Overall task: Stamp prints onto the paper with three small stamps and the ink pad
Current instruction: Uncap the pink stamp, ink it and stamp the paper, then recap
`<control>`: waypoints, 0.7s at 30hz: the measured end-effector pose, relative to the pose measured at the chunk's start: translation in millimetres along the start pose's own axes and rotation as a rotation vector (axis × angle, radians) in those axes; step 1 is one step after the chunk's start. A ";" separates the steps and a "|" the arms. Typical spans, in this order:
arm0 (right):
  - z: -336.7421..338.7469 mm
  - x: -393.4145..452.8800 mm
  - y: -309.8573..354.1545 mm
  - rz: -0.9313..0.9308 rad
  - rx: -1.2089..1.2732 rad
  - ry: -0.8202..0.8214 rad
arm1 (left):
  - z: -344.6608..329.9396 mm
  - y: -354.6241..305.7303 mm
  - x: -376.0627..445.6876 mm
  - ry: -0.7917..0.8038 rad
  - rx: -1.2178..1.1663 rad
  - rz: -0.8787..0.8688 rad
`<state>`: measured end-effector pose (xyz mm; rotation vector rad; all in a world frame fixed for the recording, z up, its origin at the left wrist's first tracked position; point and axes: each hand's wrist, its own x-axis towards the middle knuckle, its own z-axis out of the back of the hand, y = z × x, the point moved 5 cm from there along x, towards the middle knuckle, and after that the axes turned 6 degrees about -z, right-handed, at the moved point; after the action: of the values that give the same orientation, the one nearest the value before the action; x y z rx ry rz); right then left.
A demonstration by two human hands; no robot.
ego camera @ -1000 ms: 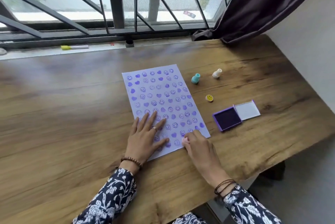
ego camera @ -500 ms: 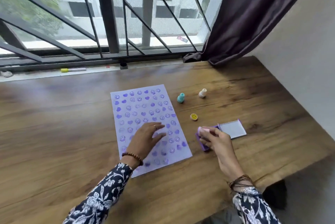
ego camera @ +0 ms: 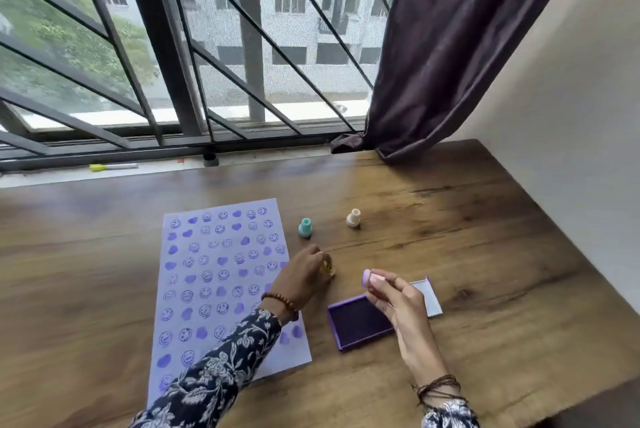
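Though only three stamps show clearly, count: teal stamp (ego camera: 305, 227) and cream stamp (ego camera: 353, 218) standing mid-frame on the desk (ego camera: 485, 254), pink stamp (ego camera: 372, 279) pinched in right hand (ego camera: 398, 303) fingers above one open ink pad (ego camera: 360, 322). One paper (ego camera: 221, 275), left of centre. Left hand (ego camera: 304, 275) fingers curl over a small yellow item (ego camera: 328, 268), mostly hidden; grip unclear.

Open desk (ego camera: 485, 254) stretches right of the ink pad (ego camera: 360, 322), wide and bare. Toward the window, the teal stamp (ego camera: 305, 227) and cream stamp (ego camera: 353, 218) stand apart with a gap between them. The curtain (ego camera: 450, 64) crowds the far corner.
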<state>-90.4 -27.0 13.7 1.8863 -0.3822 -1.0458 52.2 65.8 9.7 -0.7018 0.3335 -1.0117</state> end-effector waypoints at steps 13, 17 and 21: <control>-36.6 -26.0 37.4 0.486 -0.420 0.220 | 4.2 -22.1 -43.4 -0.143 -1.406 0.536; -41.9 -36.4 44.0 0.615 -0.494 0.215 | 11.3 -26.4 -46.6 -0.151 -1.382 0.519; -45.0 -45.5 50.8 0.680 -0.535 0.219 | 23.0 -29.3 -48.3 -0.135 -1.328 0.478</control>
<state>-74.0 0.1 89.1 1.2291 -0.5068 -0.4160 21.4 106.2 43.5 -1.7565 1.0251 -0.1597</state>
